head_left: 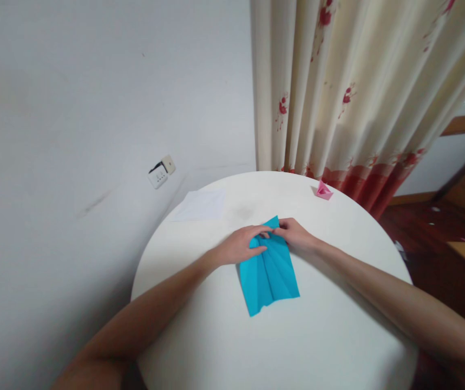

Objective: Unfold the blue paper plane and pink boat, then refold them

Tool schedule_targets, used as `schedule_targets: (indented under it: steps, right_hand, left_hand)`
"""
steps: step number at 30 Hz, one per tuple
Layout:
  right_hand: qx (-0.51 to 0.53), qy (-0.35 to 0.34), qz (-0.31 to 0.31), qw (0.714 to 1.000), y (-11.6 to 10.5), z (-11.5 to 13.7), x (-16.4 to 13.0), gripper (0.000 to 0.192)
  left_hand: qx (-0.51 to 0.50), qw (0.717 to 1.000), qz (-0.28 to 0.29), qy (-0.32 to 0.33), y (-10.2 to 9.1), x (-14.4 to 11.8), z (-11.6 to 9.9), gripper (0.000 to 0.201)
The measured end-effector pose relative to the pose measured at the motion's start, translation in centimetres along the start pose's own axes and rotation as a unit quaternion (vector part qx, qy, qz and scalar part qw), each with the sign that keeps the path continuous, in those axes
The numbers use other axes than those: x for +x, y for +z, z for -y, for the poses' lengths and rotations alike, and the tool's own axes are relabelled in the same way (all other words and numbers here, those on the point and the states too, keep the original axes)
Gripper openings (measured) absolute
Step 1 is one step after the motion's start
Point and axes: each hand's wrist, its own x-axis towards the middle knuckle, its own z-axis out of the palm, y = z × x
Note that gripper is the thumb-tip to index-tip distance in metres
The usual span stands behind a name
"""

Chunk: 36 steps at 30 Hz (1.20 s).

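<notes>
A sheet of blue paper (275,271) with crease lines fanning down it lies at a tilt over the table, its upper part folded. My right hand (295,234) pinches the paper near its top corner, thumb on the front face and the other fingers partly hidden behind. From the left, my left hand (242,245) reaches across the upper part of the sheet. Its thumb and fingers are apart, resting on the paper, and the fingertips come close to my right thumb.
The paper is on a round white table (338,325). White sheets (202,205) lie at its far left, and a small pink folded paper piece (323,190) stands at the far right. Behind are a wall with a socket (159,176) and a patterned curtain (338,108).
</notes>
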Motion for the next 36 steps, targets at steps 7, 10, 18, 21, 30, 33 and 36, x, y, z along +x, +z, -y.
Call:
schedule_targets:
  steps: [7,10,18,21,30,33,36]
  right_hand:
    - [-0.158,0.082,-0.105,0.978,-2.7,-0.6,0.6,0.021]
    - [-0.248,0.084,-0.121,0.957,-3.7,-0.8,1.0,0.023]
    - [-0.355,0.083,-0.143,0.92,-4.3,-1.1,1.1,0.015]
    - [-0.392,0.088,-0.131,0.907,-3.7,-1.0,0.9,0.016]
    - [-0.495,0.006,-0.212,0.843,-1.4,0.5,-0.6,0.05]
    - [-0.517,-0.115,-0.148,0.835,0.7,0.4,-1.1,0.053]
    - [-0.512,-0.174,-0.04,0.84,2.6,-0.5,-1.1,0.059]
  left_hand:
    - [0.145,0.986,0.064,0.051,-0.1,0.0,1.2,0.033]
    - [0.178,0.98,0.078,0.054,0.0,0.0,1.5,0.024]
    - [0.253,0.965,-0.019,-0.062,1.6,0.4,1.3,0.026]
    - [0.273,0.949,-0.08,-0.136,3.0,0.4,0.9,0.033]
    - [0.252,0.959,0.028,-0.129,4.6,-0.1,2.1,0.059]
    - [0.252,0.959,0.036,-0.123,4.6,0.0,2.1,0.059]
    - [0.257,0.958,0.038,-0.119,4.7,0.0,2.2,0.056]
